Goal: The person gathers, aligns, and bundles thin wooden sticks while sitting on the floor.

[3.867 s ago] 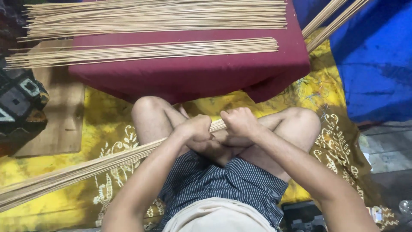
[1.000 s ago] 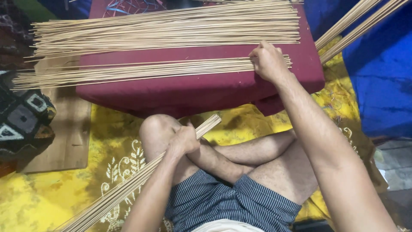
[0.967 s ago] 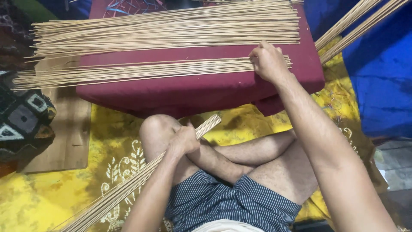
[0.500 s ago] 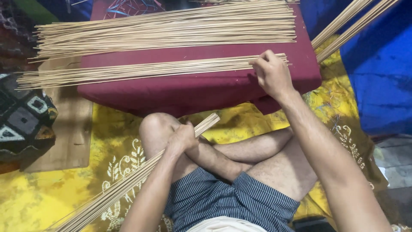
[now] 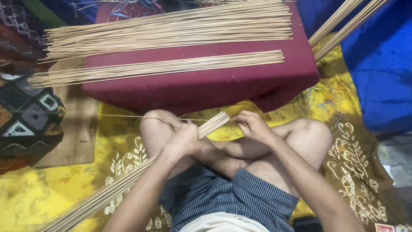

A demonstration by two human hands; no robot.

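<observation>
Both hands meet at the stick bundle (image 5: 128,180)'s upper end.

A long bundle of thin pale bamboo sticks (image 5: 128,180) is slanting from lower left up across the lap. One single stick (image 5: 163,118) is lying level, meeting the bundle's upper end.

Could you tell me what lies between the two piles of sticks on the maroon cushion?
In the head view, only bare maroon cushion lies between the far pile and the near pile.
</observation>
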